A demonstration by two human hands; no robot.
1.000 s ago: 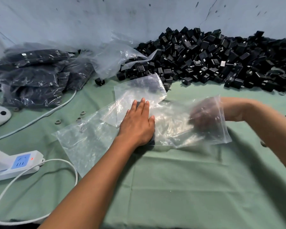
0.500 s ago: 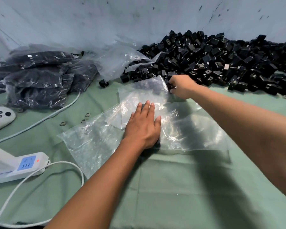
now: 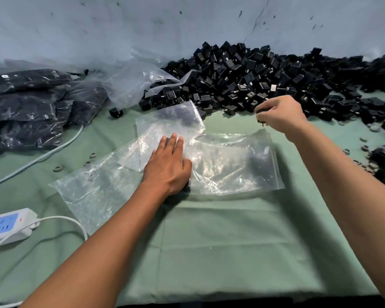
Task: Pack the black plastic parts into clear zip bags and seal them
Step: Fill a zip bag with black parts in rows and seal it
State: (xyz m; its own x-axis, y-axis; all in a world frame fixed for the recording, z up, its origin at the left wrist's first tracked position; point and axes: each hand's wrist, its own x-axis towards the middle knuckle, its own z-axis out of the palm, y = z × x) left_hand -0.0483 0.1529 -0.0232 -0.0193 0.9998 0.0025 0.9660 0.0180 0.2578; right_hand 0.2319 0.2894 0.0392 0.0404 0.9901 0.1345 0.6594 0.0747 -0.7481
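Observation:
A clear zip bag (image 3: pixel 236 165) lies flat on the green cloth, its zip edge at the right. My left hand (image 3: pixel 168 165) presses flat on the bag's left end, fingers straight, with a dark part half hidden under the palm. A big heap of black plastic parts (image 3: pixel 265 76) runs along the back wall. My right hand (image 3: pixel 278 115) hovers at the heap's front edge, fingers curled round a black part (image 3: pixel 260 111), above the bag's far right corner. More empty clear bags (image 3: pixel 93 190) lie under and left of my left hand.
Filled, sealed bags of black parts (image 3: pixel 29 107) are stacked at the back left. A white power strip (image 3: pixel 8 225) with its cable sits at the left edge. Small dark rings (image 3: pixel 57 168) are scattered on the green cloth (image 3: pixel 220 241). Loose plastic (image 3: pixel 133 81) is bunched against the wall.
My right hand came out of the bag, reached to the heap, and has now moved right and lifted back with a black part in its fingers. My left hand stayed pressed on the bag.

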